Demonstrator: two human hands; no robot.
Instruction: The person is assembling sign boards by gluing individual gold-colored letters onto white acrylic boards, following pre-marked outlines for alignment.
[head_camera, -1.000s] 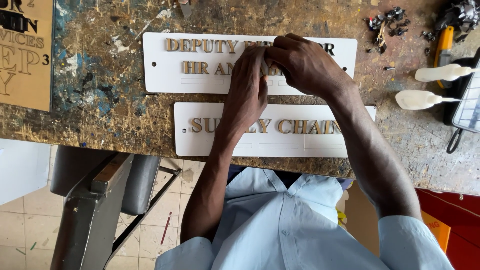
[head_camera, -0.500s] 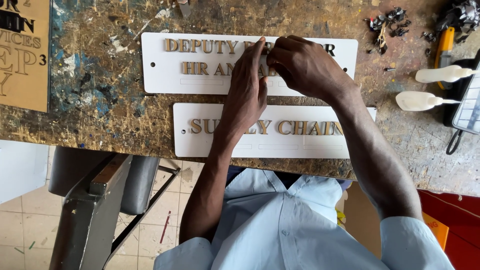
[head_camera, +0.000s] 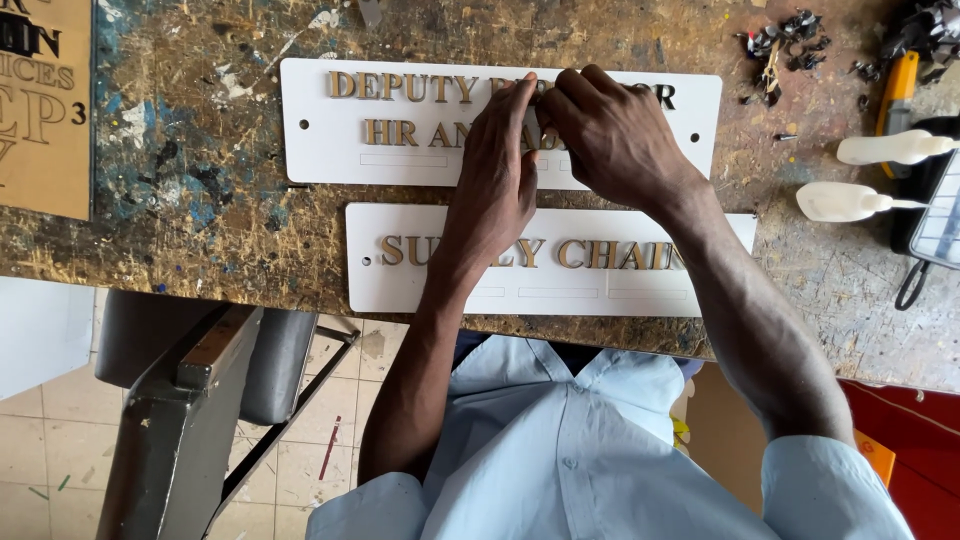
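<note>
Both hands (head_camera: 560, 150) on upper white sign (head_camera: 320, 150) w/ gold letters, paint-stained bench (head_camera: 200, 250).

Light blue button-up shirt (head_camera: 560, 440), collar open, small pale buttons down the placket. Sleeves rolled above the elbows. Bare forearms, no watch or rings visible.

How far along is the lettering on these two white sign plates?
Nearer plate: its gold letters look all placed. Farther plate: gold letters sit left of the hands; left hand and right hand meet over its middle, hiding what is there. Left: whatever they cover.
</note>
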